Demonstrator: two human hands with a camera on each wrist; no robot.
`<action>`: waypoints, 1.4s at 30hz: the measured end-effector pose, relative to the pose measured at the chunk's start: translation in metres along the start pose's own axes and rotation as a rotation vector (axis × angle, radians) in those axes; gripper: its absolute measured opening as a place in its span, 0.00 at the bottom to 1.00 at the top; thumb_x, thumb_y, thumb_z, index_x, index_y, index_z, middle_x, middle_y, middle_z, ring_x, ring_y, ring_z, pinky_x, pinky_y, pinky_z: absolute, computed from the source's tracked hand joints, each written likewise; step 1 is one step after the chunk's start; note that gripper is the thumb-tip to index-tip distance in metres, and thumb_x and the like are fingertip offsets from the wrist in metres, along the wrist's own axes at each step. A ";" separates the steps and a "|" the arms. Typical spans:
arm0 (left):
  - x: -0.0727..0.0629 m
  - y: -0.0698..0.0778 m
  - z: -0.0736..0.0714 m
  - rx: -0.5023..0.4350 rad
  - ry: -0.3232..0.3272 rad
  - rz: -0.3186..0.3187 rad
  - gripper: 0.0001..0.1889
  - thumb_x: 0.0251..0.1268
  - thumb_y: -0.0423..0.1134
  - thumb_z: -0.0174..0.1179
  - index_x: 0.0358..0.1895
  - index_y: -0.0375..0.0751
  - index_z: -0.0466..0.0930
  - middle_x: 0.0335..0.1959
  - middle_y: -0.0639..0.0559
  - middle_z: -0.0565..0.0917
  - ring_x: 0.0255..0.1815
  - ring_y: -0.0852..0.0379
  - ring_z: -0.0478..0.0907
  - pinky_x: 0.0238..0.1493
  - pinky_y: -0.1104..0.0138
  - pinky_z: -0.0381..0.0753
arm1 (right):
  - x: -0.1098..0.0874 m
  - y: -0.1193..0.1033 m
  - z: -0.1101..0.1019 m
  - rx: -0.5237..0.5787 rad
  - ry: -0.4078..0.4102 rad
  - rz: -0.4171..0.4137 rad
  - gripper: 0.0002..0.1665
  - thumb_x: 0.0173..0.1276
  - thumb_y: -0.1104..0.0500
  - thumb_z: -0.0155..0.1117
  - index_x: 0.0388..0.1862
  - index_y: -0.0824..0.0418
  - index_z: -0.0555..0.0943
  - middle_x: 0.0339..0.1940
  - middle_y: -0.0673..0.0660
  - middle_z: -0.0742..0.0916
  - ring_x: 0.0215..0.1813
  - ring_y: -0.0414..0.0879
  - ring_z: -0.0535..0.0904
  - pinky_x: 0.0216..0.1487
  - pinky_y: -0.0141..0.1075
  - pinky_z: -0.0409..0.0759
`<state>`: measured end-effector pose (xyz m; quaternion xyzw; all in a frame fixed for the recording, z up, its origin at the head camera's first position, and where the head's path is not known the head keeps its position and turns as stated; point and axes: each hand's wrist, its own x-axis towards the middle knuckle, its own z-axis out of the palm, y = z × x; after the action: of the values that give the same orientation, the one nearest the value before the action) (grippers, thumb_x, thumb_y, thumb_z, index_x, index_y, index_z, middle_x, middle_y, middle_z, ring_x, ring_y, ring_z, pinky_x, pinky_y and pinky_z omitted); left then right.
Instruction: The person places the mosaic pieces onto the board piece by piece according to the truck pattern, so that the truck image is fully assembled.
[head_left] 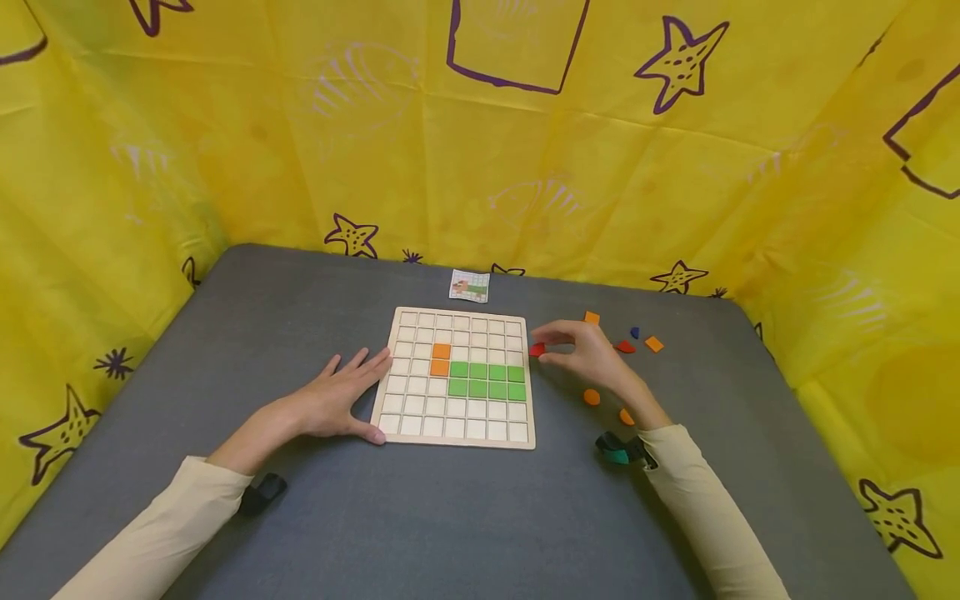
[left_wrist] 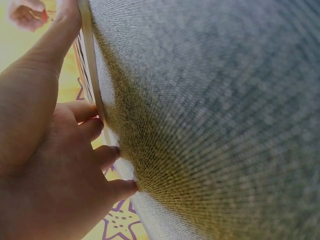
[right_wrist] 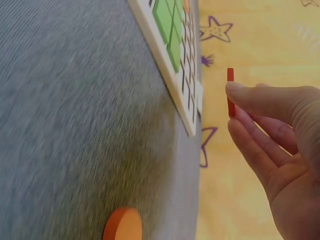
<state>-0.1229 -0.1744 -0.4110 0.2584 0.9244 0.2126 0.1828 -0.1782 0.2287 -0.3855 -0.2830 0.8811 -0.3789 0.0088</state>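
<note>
A pale wooden grid board (head_left: 420, 429) lies flat on the table. Two orange square tiles (head_left: 440, 359) sit one above the other in its cells, with two rows of green square tiles (head_left: 487, 381) to their lower right. My left hand (head_left: 337, 400) is spread along the board's left edge, its fingers and thumb straight and touching the rim. Beside the right edge, my right hand (head_left: 581, 354) pinches a flat red tile (right_wrist: 230, 92) between thumb and fingertips, raised above the table. The fingers partly hide that tile's outline.
A small picture card (head_left: 469, 286) lies behind the board. Right of it are scattered loose pieces: orange squares (head_left: 655, 344), orange rounded pieces (head_left: 592, 397), a red piece (head_left: 626, 347) and a small blue piece (head_left: 635, 332). A yellow patterned cloth (head_left: 480, 167) stands around the table.
</note>
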 end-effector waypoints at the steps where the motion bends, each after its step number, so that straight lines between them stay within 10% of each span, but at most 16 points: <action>1: -0.001 0.000 0.001 -0.001 0.001 -0.001 0.64 0.44 0.66 0.71 0.79 0.37 0.46 0.80 0.41 0.45 0.78 0.34 0.38 0.70 0.35 0.32 | 0.001 -0.001 0.002 0.004 -0.003 0.000 0.22 0.57 0.70 0.73 0.52 0.69 0.83 0.47 0.61 0.88 0.49 0.53 0.84 0.54 0.51 0.80; 26: 0.001 -0.002 0.000 0.007 -0.004 0.006 0.63 0.45 0.66 0.71 0.79 0.38 0.45 0.80 0.43 0.43 0.79 0.35 0.37 0.70 0.35 0.32 | 0.063 -0.034 0.053 0.089 -0.063 -0.126 0.21 0.56 0.72 0.73 0.50 0.71 0.83 0.46 0.61 0.88 0.49 0.52 0.84 0.55 0.43 0.81; 42: 0.001 -0.001 0.001 0.008 0.002 0.017 0.63 0.45 0.65 0.71 0.78 0.36 0.46 0.80 0.42 0.44 0.78 0.34 0.38 0.70 0.35 0.33 | 0.089 -0.036 0.082 0.136 -0.107 -0.065 0.20 0.57 0.70 0.73 0.50 0.70 0.84 0.46 0.61 0.88 0.49 0.50 0.84 0.53 0.34 0.81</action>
<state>-0.1239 -0.1742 -0.4122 0.2667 0.9232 0.2108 0.1792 -0.2159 0.1094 -0.4024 -0.3299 0.8419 -0.4225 0.0627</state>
